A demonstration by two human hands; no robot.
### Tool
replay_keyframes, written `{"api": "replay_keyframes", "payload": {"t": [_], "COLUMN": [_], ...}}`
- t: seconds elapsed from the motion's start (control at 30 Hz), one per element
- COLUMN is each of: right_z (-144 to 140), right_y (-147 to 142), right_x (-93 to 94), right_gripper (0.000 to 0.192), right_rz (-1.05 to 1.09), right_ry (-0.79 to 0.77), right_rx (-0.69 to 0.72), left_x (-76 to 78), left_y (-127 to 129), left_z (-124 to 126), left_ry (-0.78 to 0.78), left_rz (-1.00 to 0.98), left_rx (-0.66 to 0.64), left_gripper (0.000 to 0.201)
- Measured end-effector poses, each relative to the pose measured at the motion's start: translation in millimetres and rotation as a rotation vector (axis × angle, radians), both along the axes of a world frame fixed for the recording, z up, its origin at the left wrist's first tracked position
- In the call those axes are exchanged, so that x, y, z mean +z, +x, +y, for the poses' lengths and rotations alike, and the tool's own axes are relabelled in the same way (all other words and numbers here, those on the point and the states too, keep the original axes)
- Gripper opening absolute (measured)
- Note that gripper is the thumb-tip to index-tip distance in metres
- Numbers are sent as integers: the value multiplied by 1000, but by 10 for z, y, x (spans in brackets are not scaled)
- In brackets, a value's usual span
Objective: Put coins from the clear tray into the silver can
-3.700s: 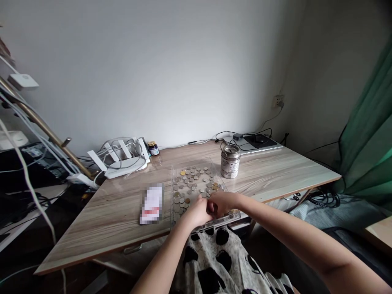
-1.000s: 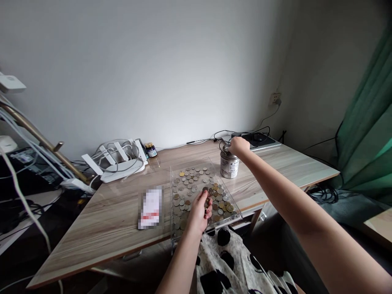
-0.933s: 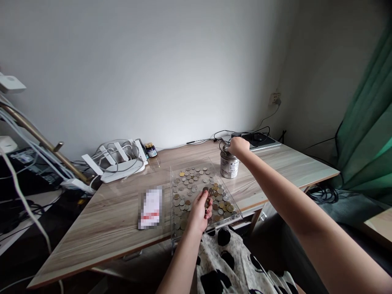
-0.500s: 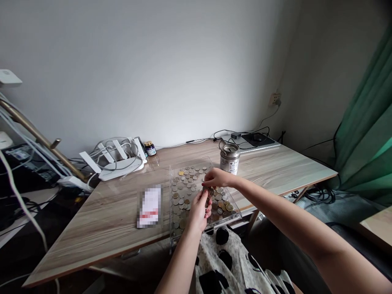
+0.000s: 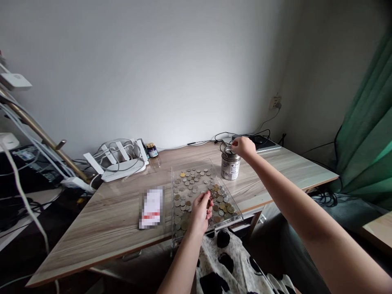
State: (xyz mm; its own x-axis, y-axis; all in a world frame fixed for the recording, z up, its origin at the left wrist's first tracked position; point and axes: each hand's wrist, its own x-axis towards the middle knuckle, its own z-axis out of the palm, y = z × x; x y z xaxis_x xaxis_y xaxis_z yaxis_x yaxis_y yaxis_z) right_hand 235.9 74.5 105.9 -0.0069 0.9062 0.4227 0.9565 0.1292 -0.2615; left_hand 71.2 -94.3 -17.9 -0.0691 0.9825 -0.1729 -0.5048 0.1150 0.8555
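My left hand [image 5: 202,210] is closed around several coins [image 5: 209,203], held over the clear plastic tray [image 5: 199,161]. Loose silver, gold and copper-coloured coins [image 5: 193,179] lie spread across that tray. To the right of the tray stands a metal tin [image 5: 230,168] with a printed label and a wire handle. My right hand [image 5: 245,147] is at the tin's top, fingertips pinched together on a coin that the fingers mostly hide. The lid is partly covered by this hand.
A blurred white and red packet [image 5: 152,207] lies left of the tray. Behind it are a white router [image 5: 124,169] with cables and a small dark jar [image 5: 152,150]. A laptop [image 5: 271,143] with cables sits at the back right, near the wall socket [image 5: 275,102].
My right hand has moved from the coins in my left hand, up and right to the tin's top. My left hand stays over the tray, holding coins. The view has shifted slightly.
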Motion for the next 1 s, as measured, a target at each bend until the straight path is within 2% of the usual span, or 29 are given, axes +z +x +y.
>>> {"api": "replay_keyframes", "payload": {"t": [0.1,0.2,0.37,0.5,0.57,0.6,0.7,0.77,0.87,1.0], "right_z": [75,88,93,-106,-317,-436,-755,-869,-881,-821], "right_y": [41,-13,-74,-119,-189,-235,-383,-459,-523,-582], "right_x": [-56,-94,-57,-7,-34,-72,-272,-428,-604,-710], "right_gripper": [18,16,15,21,24,25,29,35,39,32], "right_rz": [-28,-92,-151,-38,49,74,98,136,276,499], "right_ry": [-80,-91,-119,35,64,14,-284,-431,-574,-755], "right_rx": [-15,-32,-35,3,130,248,674,828,858,830], "left_x": [-12,-21,-24,-21,-22,-22,-28,-32,-31,-10], "left_y": [4,4,-5,-10,-8,-7,0,3,3,0], "left_z": [4,8,12,13,14,16,27,35,35,12], "left_ry": [10,4,-19,-13,-17,-20,-16,-10,-16,25], "left_rz": [1,3,3,-2,-8,-9,-6,-10,-23,-41], "left_rx": [20,29,41,40,41,42,43,55,71,53], "left_gripper": [38,38,37,36,37,37,39,40,42,38]}}
